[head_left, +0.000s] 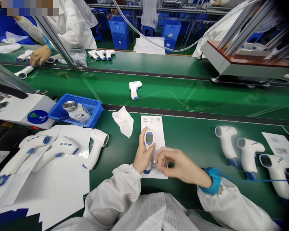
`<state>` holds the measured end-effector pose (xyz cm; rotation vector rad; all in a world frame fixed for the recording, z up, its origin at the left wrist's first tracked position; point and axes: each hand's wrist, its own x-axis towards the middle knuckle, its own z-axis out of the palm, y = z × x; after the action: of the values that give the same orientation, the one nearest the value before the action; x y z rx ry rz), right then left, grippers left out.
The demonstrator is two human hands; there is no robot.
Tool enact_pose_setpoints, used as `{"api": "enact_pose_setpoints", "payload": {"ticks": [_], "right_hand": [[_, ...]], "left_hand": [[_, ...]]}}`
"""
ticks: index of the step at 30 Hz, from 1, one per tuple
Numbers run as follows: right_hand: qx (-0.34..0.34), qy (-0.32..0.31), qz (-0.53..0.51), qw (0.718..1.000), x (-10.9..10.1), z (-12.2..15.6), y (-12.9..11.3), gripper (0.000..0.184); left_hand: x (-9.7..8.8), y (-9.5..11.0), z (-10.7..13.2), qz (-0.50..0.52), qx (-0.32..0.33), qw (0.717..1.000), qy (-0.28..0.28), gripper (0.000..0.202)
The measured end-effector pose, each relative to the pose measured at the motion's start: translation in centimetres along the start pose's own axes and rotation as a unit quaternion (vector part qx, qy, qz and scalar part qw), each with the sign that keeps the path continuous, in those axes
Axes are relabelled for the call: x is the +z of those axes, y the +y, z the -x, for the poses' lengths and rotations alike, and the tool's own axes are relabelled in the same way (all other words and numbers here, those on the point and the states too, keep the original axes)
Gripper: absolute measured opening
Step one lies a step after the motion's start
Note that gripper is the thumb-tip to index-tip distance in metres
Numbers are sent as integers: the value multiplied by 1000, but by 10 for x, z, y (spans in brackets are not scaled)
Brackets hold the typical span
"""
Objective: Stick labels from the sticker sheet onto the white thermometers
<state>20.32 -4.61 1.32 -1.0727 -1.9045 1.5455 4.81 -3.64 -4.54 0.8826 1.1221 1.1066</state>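
Note:
My left hand (pixel 143 153) grips a white infrared thermometer (pixel 148 141) upright by its body, with the display facing up. The thermometer's lower end rests over a printed white sheet (pixel 154 128) on the green bench (pixel 195 195). My right hand (pixel 179 165) sits just beside the handle, thumb and forefinger drawn close together at a small label. Whether those fingertips pinch anything is hard to see. Three white thermometers (pixel 250 157) lie to the right, and three more (pixel 57 150) lie on white sheets (pixel 62 189) to the left.
A blue tray (pixel 75 110) holds a metal-capped bottle (pixel 76 112), and a crumpled tissue (pixel 124 121) lies beside it. A belt beyond carries a lone thermometer (pixel 135 89). A co-worker's hand (pixel 39 54) works across it. A blue strap (pixel 213 181) circles my right wrist.

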Motion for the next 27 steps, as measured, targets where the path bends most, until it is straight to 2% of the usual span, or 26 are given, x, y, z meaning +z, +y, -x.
{"api": "enact_pose_setpoints", "payload": {"ticks": [3,5,7,12,20,27], "right_hand": [[-23,102,57,993,-6,-31,4,10],[-39,141,86,986,-10,-47,7,10],[-47,159,103,981,-13,-57,8,9],[-42,167,106,979,-21,-66,6,7],[-34,168,75,982,-21,-70,7,9],[-27,165,74,983,-23,-72,9,10]], "left_hand": [[-1,-1,0,8,-13,1000,-24,69],[-1,-1,1,20,-49,998,-38,74],[-1,0,1,26,-54,998,-30,75],[-1,1,1,14,-25,999,-26,69],[-3,-9,-3,-17,-16,998,-59,73],[-2,-7,-1,-11,-15,998,-62,68]]}}
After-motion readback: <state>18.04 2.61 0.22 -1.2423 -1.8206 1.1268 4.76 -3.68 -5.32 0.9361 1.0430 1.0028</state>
